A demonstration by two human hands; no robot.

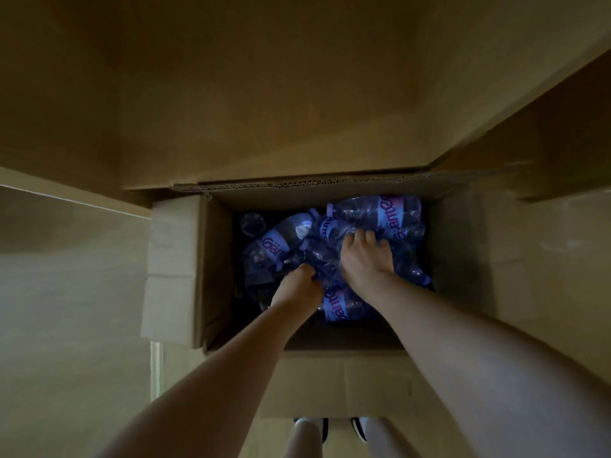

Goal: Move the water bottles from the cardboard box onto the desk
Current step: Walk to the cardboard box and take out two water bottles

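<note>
An open cardboard box (211,276) stands on the floor (66,325), just ahead of the person's feet (358,428). Its flaps fold outward to the left, right and near side. Water bottles (373,213) lie heaped on their sides inside, one at the far right corner, another toward the left, one at the near middle. Both arms reach down into the box: the left hand (297,285) sits on the pile's middle, the right hand (363,256) just beside it, to its right and slightly farther in.
</note>
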